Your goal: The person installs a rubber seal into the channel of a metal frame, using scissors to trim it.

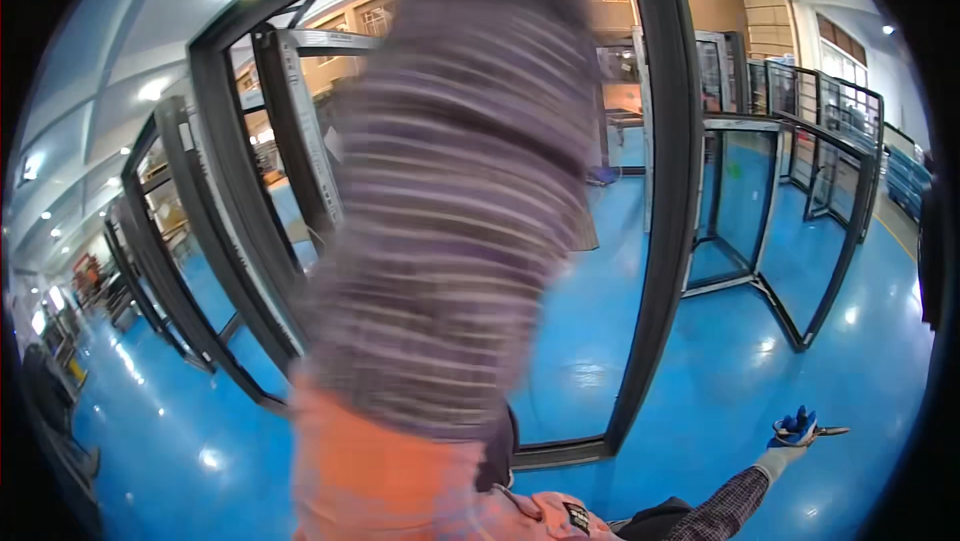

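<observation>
right hand (pixel 793 436): in a blue glove, arm flung out low to the right in a checked sleeve; grip closed on a small tool (pixel 822 431) with an orange-and-dark tip, probably pliers or snips, too small to tell.
tool: sits in the right grip, tip pointing away from the body, over the blue floor (pixel 720 391); held out to the side, likely to keep it away from the frames.
left arm (pixel 450 191): raised straight in front of the camera, striped sleeve, badly blurred, fills the middle of view.
left hand: out of frame above, grip state cannot be told.
orange vest (pixel 370 471): below the striped sleeve, worn by the person.
big dark window frame (pixel 665 191): up and left of the right grip, standing upright on the floor, glazed; stood on edge probably for access to both sides.
folding frames (pixel 790 221): directly beyond the right grip, about three hinged panels standing in a zigzag, which seems to keep them upright.
leaning frames (pixel 180 261): far left of the grip, at least four dark frames stacked aslant in a row.
far frames: more at the back wall, count unclear.
</observation>
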`<state>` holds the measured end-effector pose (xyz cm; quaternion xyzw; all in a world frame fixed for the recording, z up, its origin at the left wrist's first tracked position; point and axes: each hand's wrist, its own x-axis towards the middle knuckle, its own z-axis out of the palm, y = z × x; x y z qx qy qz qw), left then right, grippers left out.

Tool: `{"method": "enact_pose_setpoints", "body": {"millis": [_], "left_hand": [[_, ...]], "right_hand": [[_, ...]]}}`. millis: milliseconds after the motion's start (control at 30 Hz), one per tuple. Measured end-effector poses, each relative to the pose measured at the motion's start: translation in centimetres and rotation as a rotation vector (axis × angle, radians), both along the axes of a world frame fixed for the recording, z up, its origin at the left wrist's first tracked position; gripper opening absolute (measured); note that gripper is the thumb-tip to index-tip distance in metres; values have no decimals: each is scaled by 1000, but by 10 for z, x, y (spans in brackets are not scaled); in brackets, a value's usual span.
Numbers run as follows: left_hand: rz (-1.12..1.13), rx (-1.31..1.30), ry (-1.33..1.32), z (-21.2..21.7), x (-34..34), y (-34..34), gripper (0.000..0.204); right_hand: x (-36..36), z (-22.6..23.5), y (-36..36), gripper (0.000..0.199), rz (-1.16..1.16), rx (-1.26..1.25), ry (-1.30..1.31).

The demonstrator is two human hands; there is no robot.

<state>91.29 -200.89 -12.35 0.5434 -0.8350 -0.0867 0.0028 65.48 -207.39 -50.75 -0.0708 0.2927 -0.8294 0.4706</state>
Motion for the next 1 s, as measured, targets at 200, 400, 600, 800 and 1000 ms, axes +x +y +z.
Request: {"method": "enact_pose_setpoints", "body": {"millis": [200,400,600,800,1000], "left_hand": [[283,-203,203,17,267,492,33],[583,-456,487,-78,300,600,32],[878,-707,771,-85,365,582,32],[1160,-899,968,-109,409,605,33],[1475,-1096,1122,-168,413,586,34]], "right_hand": [[26,35,15,30,57,-39,70],[119,67,85,29,235,-57,246],[166,87,147,25,416,-402,325],[233,34,178,26,1238,-476,151],[293,39,235,27,1666,-464,399]]}}
